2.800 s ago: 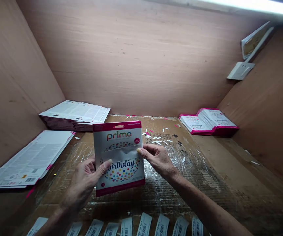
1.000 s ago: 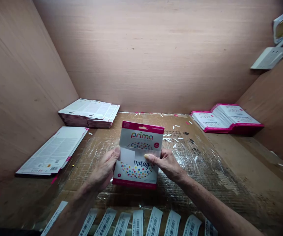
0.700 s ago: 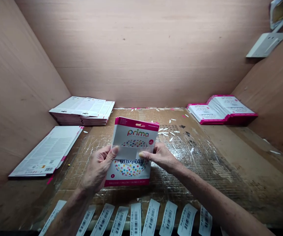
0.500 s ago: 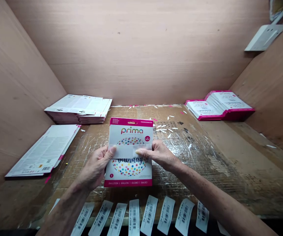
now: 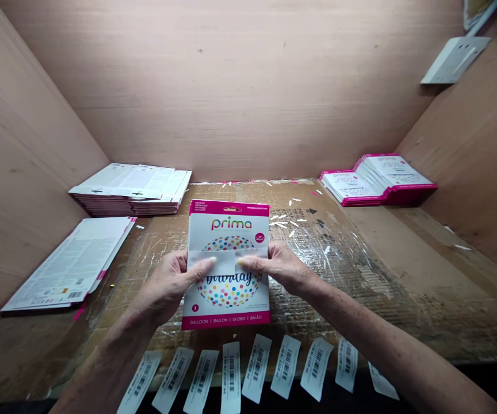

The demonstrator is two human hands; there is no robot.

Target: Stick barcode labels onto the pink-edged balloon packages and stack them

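Between my two hands is a stack of balloon packets (image 5: 226,299), white with pink bands and a dotted balloon printed on the front. A white paper band (image 5: 207,260) lies across the middle of the top packet. My left hand (image 5: 173,282) grips the left edge, its thumb pressed flat on the band. On the opposite edge, my right hand (image 5: 289,269) is closed the same way, thumb on the band's right part. The fingers of both hands are hidden behind the packets.
Barcode labels (image 5: 231,374) hang in a row along the front edge. Packet stacks lie back left (image 5: 123,181), at left (image 5: 65,267) and back right (image 5: 378,178). Paper scraps (image 5: 291,221) dot the taped cardboard surface (image 5: 317,299). Wooden panels (image 5: 231,86) enclose it; a white socket plate (image 5: 455,60) is upper right.
My left thumb has slid inward to the right along the band. My right thumb has barely moved. The whole view has shifted slightly.
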